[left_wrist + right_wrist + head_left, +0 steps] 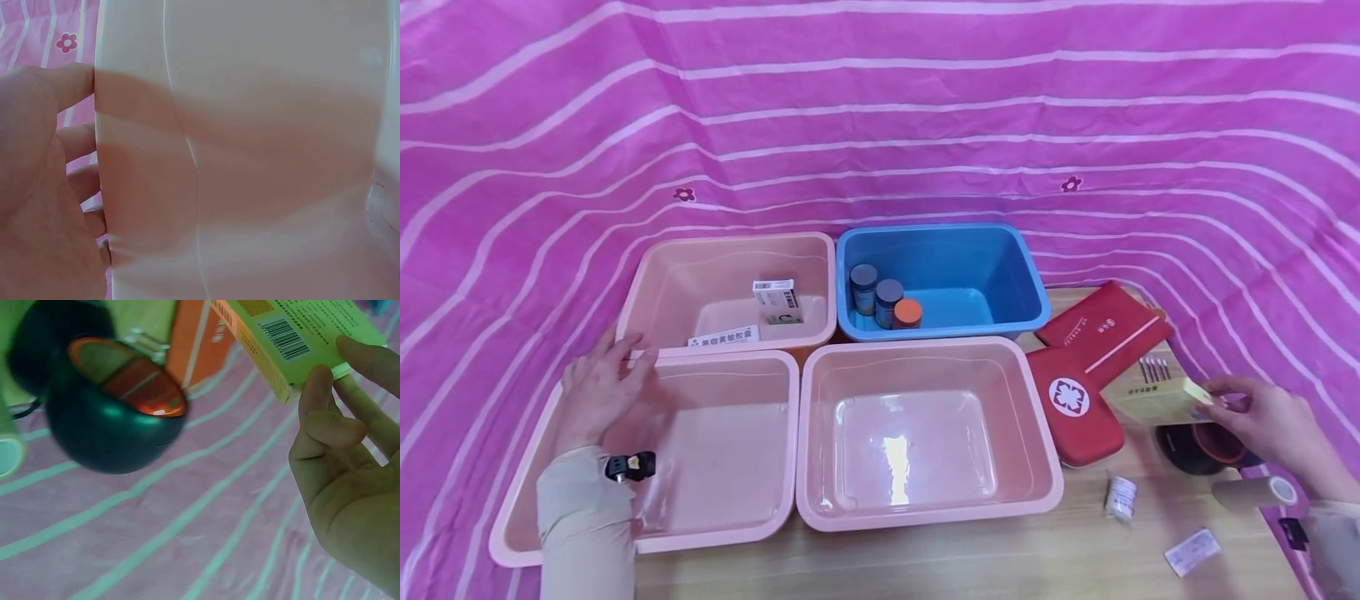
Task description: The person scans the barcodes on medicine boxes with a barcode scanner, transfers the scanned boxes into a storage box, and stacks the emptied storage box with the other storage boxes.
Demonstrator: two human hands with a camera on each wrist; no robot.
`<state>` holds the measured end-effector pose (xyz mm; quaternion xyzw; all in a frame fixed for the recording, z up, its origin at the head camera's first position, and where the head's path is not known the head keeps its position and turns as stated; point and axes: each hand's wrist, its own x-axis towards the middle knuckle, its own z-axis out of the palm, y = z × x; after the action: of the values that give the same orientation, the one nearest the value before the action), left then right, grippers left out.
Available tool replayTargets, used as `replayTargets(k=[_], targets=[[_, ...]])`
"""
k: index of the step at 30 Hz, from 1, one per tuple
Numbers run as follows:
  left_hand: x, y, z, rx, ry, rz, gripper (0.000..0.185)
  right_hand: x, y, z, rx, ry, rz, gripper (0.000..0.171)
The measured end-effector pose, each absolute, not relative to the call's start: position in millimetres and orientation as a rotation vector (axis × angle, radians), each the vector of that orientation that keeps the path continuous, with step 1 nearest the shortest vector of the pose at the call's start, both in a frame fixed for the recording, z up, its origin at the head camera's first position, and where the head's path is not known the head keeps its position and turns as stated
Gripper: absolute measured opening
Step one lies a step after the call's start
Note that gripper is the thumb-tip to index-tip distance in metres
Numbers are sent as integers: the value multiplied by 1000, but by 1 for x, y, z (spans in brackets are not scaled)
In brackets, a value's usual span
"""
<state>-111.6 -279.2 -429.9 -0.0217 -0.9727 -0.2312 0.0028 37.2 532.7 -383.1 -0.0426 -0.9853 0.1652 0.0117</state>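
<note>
step: we read this as sorting in progress, with a box picked up off the desk and not yet placed in any tub.
right hand: our right hand pinches the yellow-green box by its end, fingertips on the barcode end, box clear of the desk.
box location: right of the near-right pink tub, just beyond the red first-aid pouch, above a dark round container.
left hand: our left hand rests on the far-left rim of the near-left pink tub, fingers fairly straight and lying over the edge; it holds nothing.
next move (judgement): carry the box left over the red pouch and lower it into a tub. The far-left pink tub, behind the near-left one, already holds two cartons, so it looks the likely match; that means a long reach across the near-right tub.
in the way: red pouch and the second red case behind it lie between the box and the near-right tub; lift high enough to clear their tops and the tub rims.
other: blue tub behind the near-right tub holds three capped jars. On the desk right of the near-right tub: a small wrapped roll, a flat sachet, a tape roll.
backdrop: pink striped cloth behind all tubs.
</note>
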Motion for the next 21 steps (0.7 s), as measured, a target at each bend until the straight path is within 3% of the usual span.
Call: replayTargets(k=[9, 21], targets=[[-111, -279, -431, -57, -3050, -730, 66, 49, 544, -398, -157, -3142, 518, 36], [-111, -280, -430, -75, -3024, -728, 64, 46, 534, -390, -148, -3115, 519, 35]])
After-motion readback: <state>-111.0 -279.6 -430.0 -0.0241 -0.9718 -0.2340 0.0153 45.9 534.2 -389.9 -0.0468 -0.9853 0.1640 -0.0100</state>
